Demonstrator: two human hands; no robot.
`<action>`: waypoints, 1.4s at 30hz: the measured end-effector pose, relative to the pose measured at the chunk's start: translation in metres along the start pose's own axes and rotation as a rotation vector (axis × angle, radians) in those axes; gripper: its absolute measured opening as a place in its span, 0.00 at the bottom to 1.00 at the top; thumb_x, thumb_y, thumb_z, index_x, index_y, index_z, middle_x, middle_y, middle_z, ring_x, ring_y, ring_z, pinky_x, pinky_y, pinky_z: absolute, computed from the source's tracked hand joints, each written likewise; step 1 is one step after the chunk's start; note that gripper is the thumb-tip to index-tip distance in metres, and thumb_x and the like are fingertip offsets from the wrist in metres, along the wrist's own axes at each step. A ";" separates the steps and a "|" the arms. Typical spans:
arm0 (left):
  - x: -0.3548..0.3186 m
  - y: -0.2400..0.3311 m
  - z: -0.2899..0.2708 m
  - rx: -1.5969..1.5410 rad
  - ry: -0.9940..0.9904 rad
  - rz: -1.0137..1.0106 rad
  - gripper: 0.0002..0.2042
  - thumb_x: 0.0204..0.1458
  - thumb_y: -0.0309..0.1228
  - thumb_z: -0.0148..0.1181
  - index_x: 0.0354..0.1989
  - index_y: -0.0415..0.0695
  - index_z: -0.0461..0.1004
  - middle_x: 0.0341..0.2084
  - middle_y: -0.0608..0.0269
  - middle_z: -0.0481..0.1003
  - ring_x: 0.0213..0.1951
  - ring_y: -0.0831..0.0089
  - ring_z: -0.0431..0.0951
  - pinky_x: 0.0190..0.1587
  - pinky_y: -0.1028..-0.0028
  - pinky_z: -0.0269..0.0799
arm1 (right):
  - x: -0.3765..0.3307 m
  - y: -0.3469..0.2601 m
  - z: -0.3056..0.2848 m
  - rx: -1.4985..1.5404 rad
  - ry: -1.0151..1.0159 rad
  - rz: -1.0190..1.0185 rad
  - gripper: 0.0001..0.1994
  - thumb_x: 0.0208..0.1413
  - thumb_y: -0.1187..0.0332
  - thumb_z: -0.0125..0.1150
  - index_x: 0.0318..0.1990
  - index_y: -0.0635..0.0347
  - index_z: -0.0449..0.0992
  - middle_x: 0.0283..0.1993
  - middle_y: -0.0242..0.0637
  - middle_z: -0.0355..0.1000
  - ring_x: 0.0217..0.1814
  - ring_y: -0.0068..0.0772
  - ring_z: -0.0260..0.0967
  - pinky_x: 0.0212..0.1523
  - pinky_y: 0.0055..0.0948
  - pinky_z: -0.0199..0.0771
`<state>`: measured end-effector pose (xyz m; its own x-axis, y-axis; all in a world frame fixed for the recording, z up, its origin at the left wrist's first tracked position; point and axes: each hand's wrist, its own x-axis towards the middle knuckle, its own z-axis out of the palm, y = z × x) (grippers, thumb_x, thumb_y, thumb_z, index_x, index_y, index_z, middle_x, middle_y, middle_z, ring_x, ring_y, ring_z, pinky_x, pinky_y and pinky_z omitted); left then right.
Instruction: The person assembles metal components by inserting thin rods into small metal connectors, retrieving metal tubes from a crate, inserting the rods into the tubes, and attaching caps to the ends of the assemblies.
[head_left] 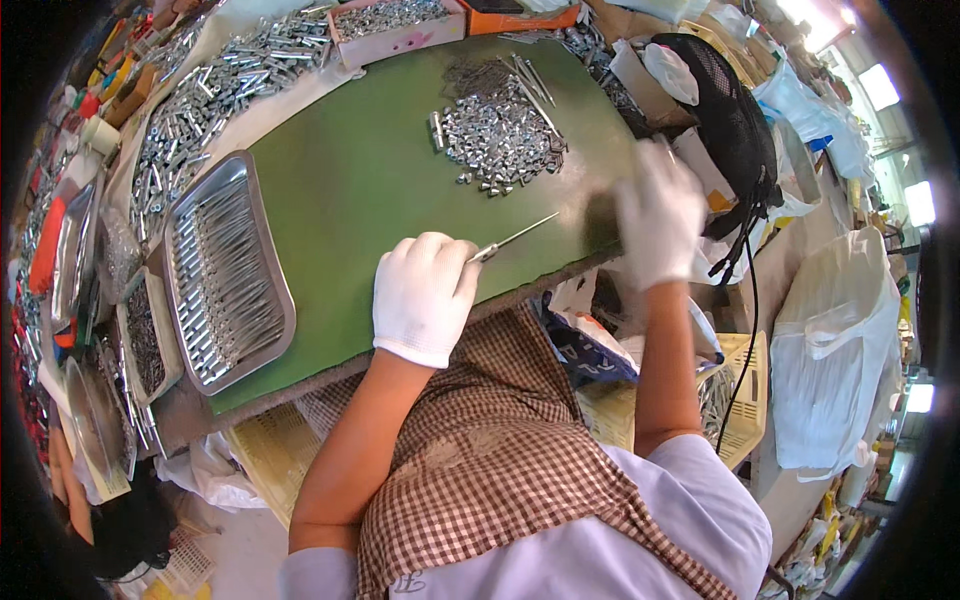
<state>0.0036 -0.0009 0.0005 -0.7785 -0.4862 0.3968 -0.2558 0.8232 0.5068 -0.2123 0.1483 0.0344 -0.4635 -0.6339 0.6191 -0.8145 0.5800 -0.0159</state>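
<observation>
Gloved left hand (424, 292), fingers curled shut, pinches a thin metal rod (515, 238) at frame centre on the green mat (370, 180), while the blurred right hand (658, 215) hovers spread open beside it.

A small assembly workshop is showing here: a green-topped counter (380, 190) is carrying a heap of small metal fittings (497, 132), a steel tray (222, 270) is holding rows of thin metal rods, and boxes of metal parts (395, 22) are crowding the edges.
</observation>
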 end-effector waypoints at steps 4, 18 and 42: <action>0.003 0.000 0.003 -0.015 0.003 0.016 0.04 0.43 0.28 0.64 0.28 0.45 0.78 0.27 0.59 0.75 0.32 0.58 0.74 0.37 0.62 0.69 | -0.009 0.091 0.036 -0.158 -0.272 0.369 0.25 0.56 0.62 0.57 0.62 0.52 0.66 0.48 0.54 0.70 0.49 0.55 0.69 0.50 0.44 0.69; 0.002 0.001 0.001 0.018 -0.028 0.010 0.04 0.44 0.29 0.62 0.28 0.45 0.77 0.27 0.59 0.74 0.31 0.57 0.74 0.36 0.61 0.69 | -0.062 -0.076 -0.024 0.576 -0.319 0.031 0.34 0.48 0.59 0.66 0.65 0.40 0.62 0.24 0.41 0.72 0.25 0.44 0.73 0.26 0.38 0.72; 0.013 0.007 0.014 0.078 0.076 0.153 0.06 0.40 0.31 0.63 0.28 0.51 0.78 0.26 0.64 0.72 0.32 0.61 0.73 0.34 0.62 0.69 | 0.096 0.027 0.106 0.285 -0.202 0.149 0.13 0.56 0.59 0.52 0.40 0.52 0.80 0.43 0.45 0.75 0.46 0.50 0.72 0.50 0.40 0.71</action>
<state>-0.0165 0.0030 -0.0018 -0.7671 -0.3719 0.5227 -0.1834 0.9080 0.3768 -0.3157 0.0489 0.0102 -0.6206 -0.6578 0.4268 -0.7841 0.5257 -0.3299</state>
